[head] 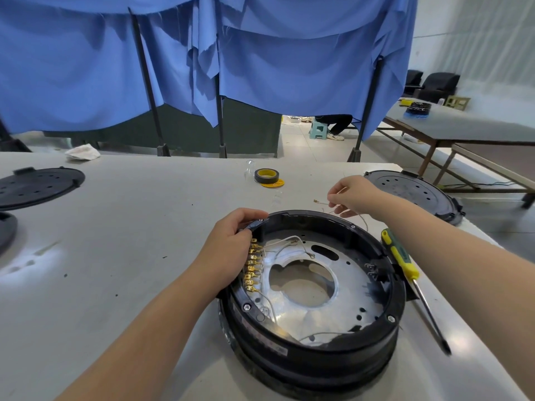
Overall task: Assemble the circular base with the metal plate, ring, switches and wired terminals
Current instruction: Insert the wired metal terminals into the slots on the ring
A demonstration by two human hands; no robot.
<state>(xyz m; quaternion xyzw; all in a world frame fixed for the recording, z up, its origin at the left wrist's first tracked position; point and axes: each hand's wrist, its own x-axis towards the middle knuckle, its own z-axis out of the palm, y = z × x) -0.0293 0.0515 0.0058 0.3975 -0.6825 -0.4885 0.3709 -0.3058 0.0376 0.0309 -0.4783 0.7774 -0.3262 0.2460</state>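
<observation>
Blue drapes hang behind a pale bench (121, 250) in a workshop. From the head view, the circular base (312, 287) sits near the bench's front edge, its metal plate (341, 273) already seated inside the black ring (401, 287). My left hand (231, 244) curls over the rim at a switch (254, 225), I judge to steady the base; just beside it stands a row of gold terminals (252, 264). My right hand (354, 193), raised behind the base, pinches a loose wired terminal (318, 202), presumably to bring it to its post. A yellow-handled screwdriver (402, 256) lies right of the base, within reach; a tape roll (266, 175) lies farther back.
</observation>
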